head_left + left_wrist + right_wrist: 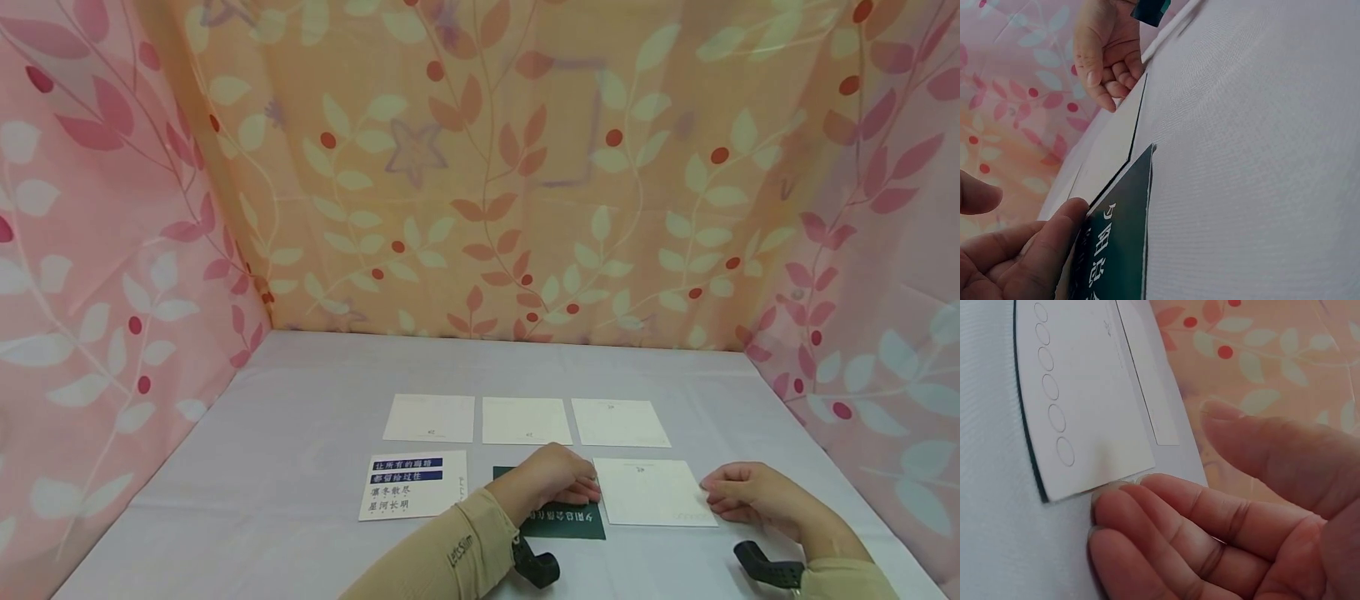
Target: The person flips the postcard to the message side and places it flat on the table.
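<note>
A white postcard (654,493) lies in the front row at the right; in the right wrist view a row of printed circles shows on it. The fingertips of my right hand (759,497) are at its right edge, thumb held apart in the right wrist view. To its left is a dark green postcard (566,521) with white lettering, partly hidden under my left hand (553,481). The left fingertips rest at the border between the green and white postcards. In the left wrist view the left thumb (979,195) stays off the cards.
Behind is a row of three pale postcards, left (429,418), middle (527,421) and right (620,422). A postcard with blue bands and writing (412,486) lies front left. White cloth (300,392) covers the table, with patterned curtains (487,167) around it.
</note>
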{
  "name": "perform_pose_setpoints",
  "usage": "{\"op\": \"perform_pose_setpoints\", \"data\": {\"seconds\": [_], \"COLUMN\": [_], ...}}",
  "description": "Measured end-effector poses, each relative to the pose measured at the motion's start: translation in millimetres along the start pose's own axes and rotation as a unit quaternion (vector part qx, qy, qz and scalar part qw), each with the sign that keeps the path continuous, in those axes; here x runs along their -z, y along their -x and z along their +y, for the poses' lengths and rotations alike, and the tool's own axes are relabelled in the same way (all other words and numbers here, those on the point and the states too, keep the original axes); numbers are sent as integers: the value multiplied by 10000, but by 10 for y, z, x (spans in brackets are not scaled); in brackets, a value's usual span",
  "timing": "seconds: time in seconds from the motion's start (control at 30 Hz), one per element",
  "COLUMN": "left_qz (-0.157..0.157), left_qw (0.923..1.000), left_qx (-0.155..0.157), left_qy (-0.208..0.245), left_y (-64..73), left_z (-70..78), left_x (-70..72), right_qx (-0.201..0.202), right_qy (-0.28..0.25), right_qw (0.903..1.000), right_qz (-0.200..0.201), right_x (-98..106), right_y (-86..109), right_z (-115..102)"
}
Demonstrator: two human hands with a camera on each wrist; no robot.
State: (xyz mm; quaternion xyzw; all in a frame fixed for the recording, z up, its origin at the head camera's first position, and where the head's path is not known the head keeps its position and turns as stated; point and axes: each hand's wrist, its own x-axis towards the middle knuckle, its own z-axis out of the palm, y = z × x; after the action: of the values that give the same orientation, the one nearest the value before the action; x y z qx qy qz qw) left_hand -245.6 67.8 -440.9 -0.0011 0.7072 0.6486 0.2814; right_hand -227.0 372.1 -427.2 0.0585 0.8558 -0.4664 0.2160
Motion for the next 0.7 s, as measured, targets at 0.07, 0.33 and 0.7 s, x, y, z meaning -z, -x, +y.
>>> {"op": "perform_pose_setpoints", "data": {"seconds": [0.07, 0.33, 0.7], "left_qz": [38, 10, -113], "left_qw": [10000, 9998, 9988], "left_qx": [10, -189, -413], "left_qy": [33, -86, -227], "left_y": [0, 9, 82], "left_z": [2, 29, 91], "left_x": [-1, 63, 244], "right_qx": [-38, -189, 332], "right_qy": [59, 424, 459], "right_qw": [10000, 9980, 9980], "right_qz": [54, 420, 266], "right_x": [-5, -17, -85], "right_y": [5, -26, -79], "right_z": [-16, -119, -331]}}
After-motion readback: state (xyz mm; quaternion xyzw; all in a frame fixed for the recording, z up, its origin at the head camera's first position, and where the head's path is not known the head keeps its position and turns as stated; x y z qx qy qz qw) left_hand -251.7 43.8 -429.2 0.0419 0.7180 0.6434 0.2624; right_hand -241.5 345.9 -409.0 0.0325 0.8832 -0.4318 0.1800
